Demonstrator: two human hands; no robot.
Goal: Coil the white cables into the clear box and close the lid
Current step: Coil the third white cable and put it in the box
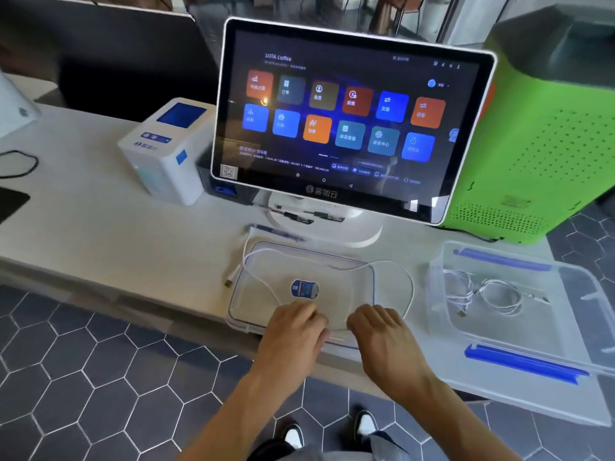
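White cable (332,266) | near end hidden under left hand (294,324) | right hand (379,331)

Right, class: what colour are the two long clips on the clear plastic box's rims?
Blue clips, seen clearly in the head view.

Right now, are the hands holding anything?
It looks like both the left hand and right hand pinch the near part of the white cable lying across the lid, though the fingers hide the grip.

Touchscreen terminal (349,118), white printer (166,151) (green cabinet (545,144) alongside)
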